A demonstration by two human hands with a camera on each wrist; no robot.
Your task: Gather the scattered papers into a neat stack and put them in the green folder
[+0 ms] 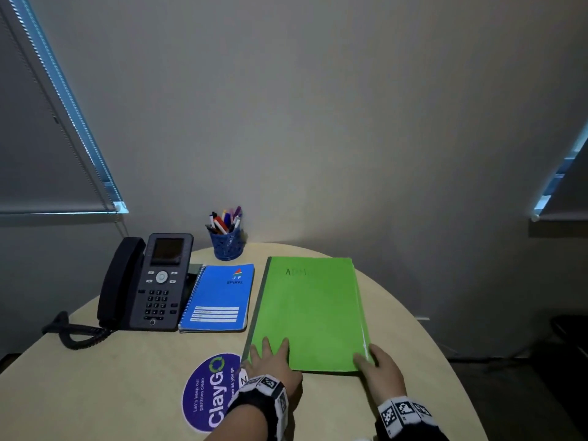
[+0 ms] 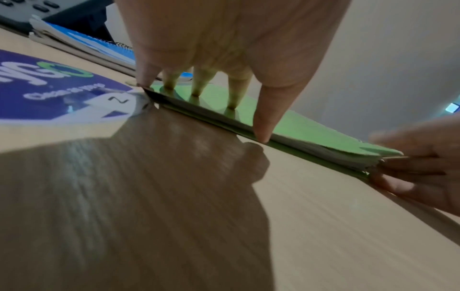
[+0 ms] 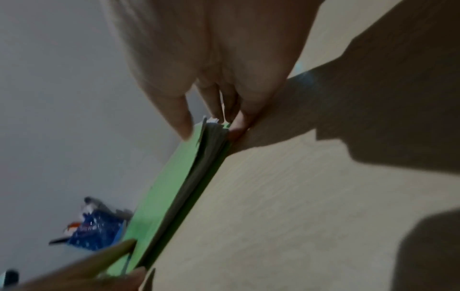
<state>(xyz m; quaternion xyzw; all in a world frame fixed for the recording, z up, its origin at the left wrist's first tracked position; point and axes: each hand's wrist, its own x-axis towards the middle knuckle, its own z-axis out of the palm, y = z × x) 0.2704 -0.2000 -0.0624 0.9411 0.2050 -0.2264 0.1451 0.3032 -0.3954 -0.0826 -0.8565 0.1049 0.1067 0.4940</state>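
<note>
Folder (image 1: pixel 313 308), green and closed on papers (image 2: pixel 321 151), lies on the round wooden table (image 1: pixel 413 361) beside a blue notebook (image 1: pixel 219 297); left hand (image 1: pixel 273 361) presses flat, right hand (image 1: pixel 380 369) pinches its corner.

Office: desk phone (image 1: pixel 149 281), pen cup (image 1: pixel 226 245), notebook (image 1: pixel 218 297).

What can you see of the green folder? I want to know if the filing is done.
The green folder lies closed and flat on the round table, right of the blue notebook, with faint handwriting near its far edge. It looks like thin card with a darker spine strip on its left. The wrist views show a stack of papers sandwiched between its covers. The left hand rests straight fingers on its near left corner; the right hand grips its near right corner.
</note>
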